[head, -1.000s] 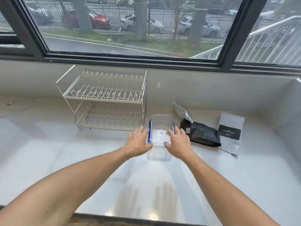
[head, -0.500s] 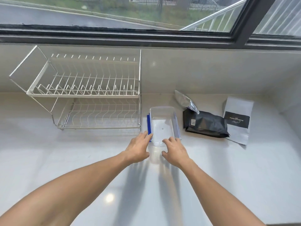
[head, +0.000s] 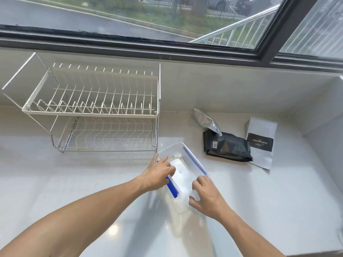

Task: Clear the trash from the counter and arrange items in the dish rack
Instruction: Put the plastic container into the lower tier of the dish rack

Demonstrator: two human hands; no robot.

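Observation:
A clear plastic container (head: 182,175) with blue side clips is held tilted just above the white counter, right of the dish rack. My left hand (head: 158,175) grips its left rim, fingers over the edge near the blue clip. At the near right corner, my right hand (head: 206,196) holds the container. The white two-tier wire dish rack (head: 92,112) stands empty at the back left. A black pouch (head: 226,147), a torn silver wrapper (head: 206,120) and a white packet with a black label (head: 260,143) lie to the right.
The white counter (head: 92,182) meets a low wall under a dark-framed window (head: 167,47). A raised ledge (head: 324,112) borders the counter at the far right. The counter's front edge runs along the bottom right.
Both hands have taken hold of the container, turned it at an angle and pulled it toward me, off the counter. The view has come closer and tilted further down.

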